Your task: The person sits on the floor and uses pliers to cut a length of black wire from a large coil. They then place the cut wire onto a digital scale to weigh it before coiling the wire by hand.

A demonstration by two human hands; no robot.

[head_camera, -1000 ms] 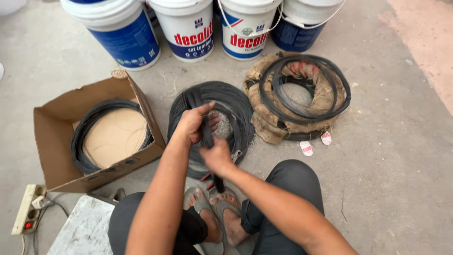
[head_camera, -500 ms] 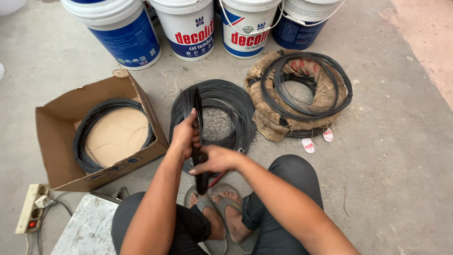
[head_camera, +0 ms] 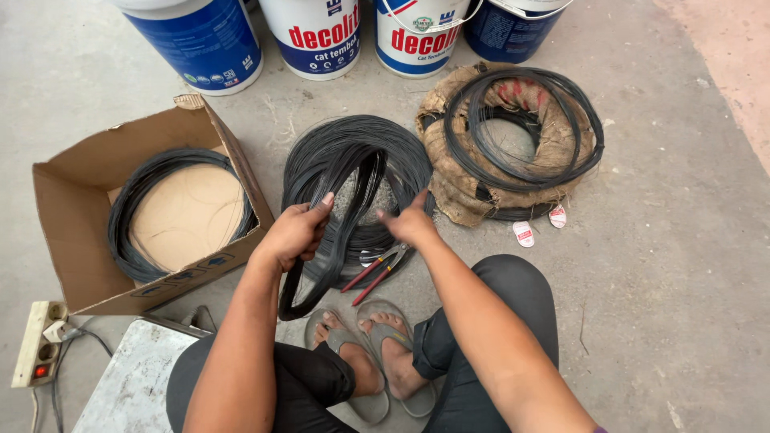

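**Wire loop lifted between our two hands, over the floor coil**

We are holding a bundle of thin black wire (head_camera: 333, 240) in our left hand (head_camera: 293, 234), fingers curling shut around its strands. The bundle is running long and narrow, its axis rising away from us toward the buckets and dipping back to a bend just above our sandalled feet (head_camera: 377, 361). Our right hand (head_camera: 411, 220) is sitting just to the right of it, fingers partly apart and reaching into the strands; whether it is actually gripping any, we cannot tell. The left hand is the nearer one, already on the wire.

Beneath lies the big floor coil (head_camera: 361, 160), with red-handled cutters (head_camera: 377, 271) resting on its near edge, just below our right hand. A cardboard box (head_camera: 88, 265) is crowding the left, a sack-wrapped coil (head_camera: 513, 136) the right, and paint buckets (head_camera: 321, 36) are closing off the far side. Bare concrete is lying open only farther right.
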